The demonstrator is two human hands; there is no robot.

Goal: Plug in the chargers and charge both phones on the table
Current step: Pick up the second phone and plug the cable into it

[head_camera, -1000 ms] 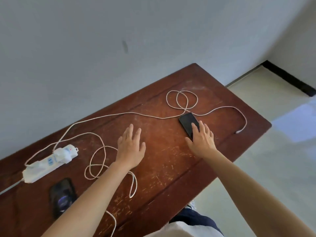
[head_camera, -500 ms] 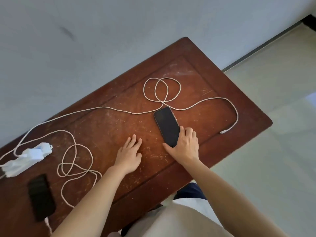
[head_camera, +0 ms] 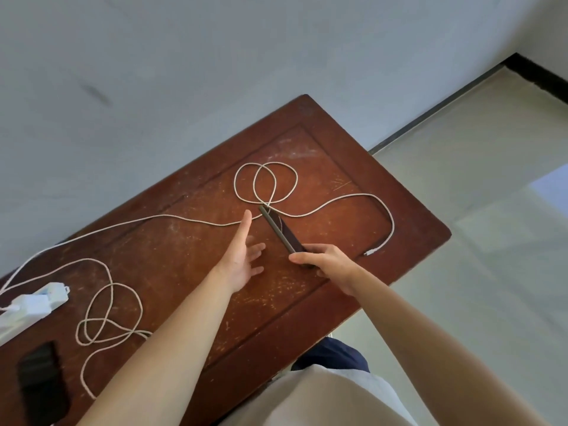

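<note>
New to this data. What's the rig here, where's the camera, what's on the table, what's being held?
There is no robot: a person works with bare hands, filmed by one wide-angle camera on their head looking down. The right hand grips one end of a dark phone, tilted up on its edge. The left hand is open and holds nothing. On the wooden table lie a white cable with its free connector unplugged, a second coiled cable, a white power strip and another dark phone.
</note>
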